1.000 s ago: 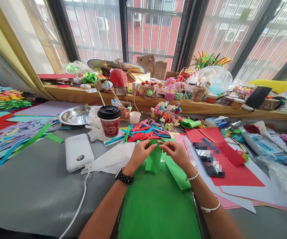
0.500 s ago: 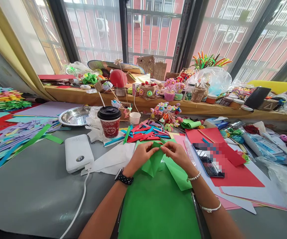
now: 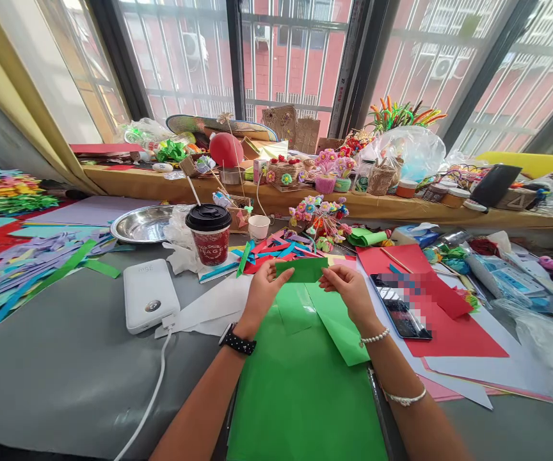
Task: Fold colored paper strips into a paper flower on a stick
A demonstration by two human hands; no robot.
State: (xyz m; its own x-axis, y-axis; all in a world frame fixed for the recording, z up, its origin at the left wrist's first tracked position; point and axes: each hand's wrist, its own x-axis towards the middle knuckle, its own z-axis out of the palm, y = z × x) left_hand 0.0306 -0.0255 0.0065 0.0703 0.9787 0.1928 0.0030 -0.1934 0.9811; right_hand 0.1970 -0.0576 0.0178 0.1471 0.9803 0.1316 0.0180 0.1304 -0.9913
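A green paper piece (image 3: 301, 270) is stretched flat between my two hands, above light green sheets (image 3: 341, 326) that lie on a larger green sheet (image 3: 305, 397). My left hand (image 3: 263, 291) pinches its left end between thumb and fingers. At the right end, my right hand (image 3: 348, 291) pinches the paper in the same way. Just behind the held paper lies a heap of red, pink and blue strips (image 3: 281, 251).
To the left are a white power bank (image 3: 150, 296) with a cable, a lidded cup (image 3: 208, 234), a metal tray (image 3: 139, 224) and a strip pile (image 3: 31, 272). To the right, a phone (image 3: 399, 307) rests near red paper (image 3: 463, 333). Crafts crowd the windowsill.
My hands have moved apart, and the green paper between them, earlier bunched and hanging down, is now spread out sideways as a flat band. The view has shifted very slightly.
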